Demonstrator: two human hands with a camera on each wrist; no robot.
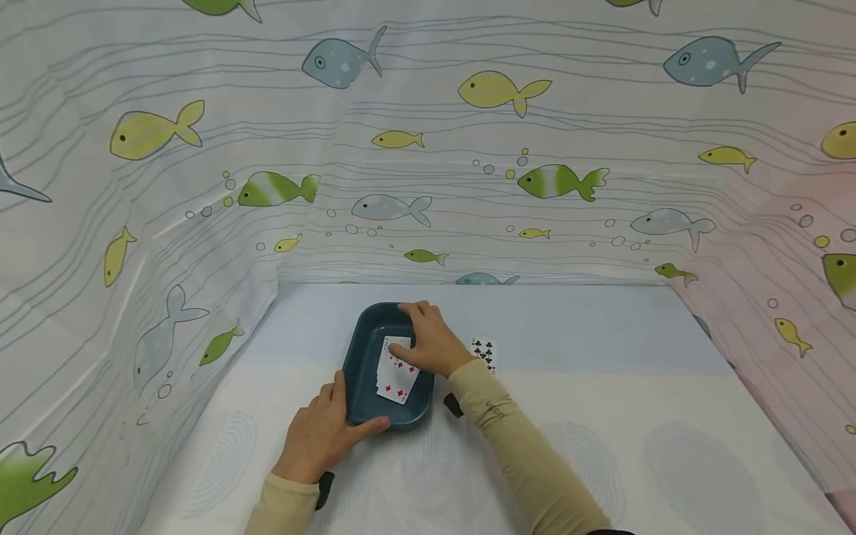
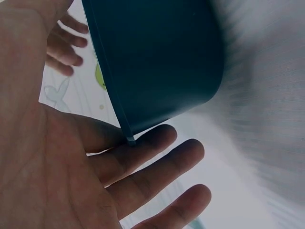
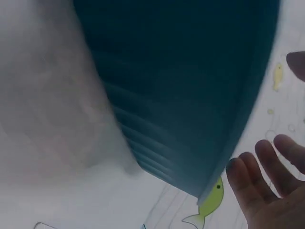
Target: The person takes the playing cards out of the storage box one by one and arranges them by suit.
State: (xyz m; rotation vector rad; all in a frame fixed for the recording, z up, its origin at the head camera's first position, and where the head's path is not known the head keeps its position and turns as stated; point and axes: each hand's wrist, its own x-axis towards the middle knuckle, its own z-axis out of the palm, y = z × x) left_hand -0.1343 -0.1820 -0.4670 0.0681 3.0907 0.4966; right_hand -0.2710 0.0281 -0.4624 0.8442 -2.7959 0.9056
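A dark blue oblong tray (image 1: 357,394) stands on the table. Inside it lie several overlapping playing cards (image 1: 396,386), red diamonds showing on the top one. My left hand (image 1: 321,435) is at the tray's near left corner, its thumb along the near rim and its fingers by the left side. In the left wrist view its fingers (image 2: 147,191) are straight, one touching the rim corner. My right hand (image 1: 431,342) reaches over the far right rim, fingers loosely bent and thumb above the cards. No card shows between the fingers of this hand (image 3: 267,186).
Right of the tray, a playing card with black clubs (image 1: 484,353) lies face up on the table, partly covered by the right wrist. Behind and to both sides rises a fish-patterned sheet (image 1: 468,223), meeting the table (image 1: 575,327) along its edges.
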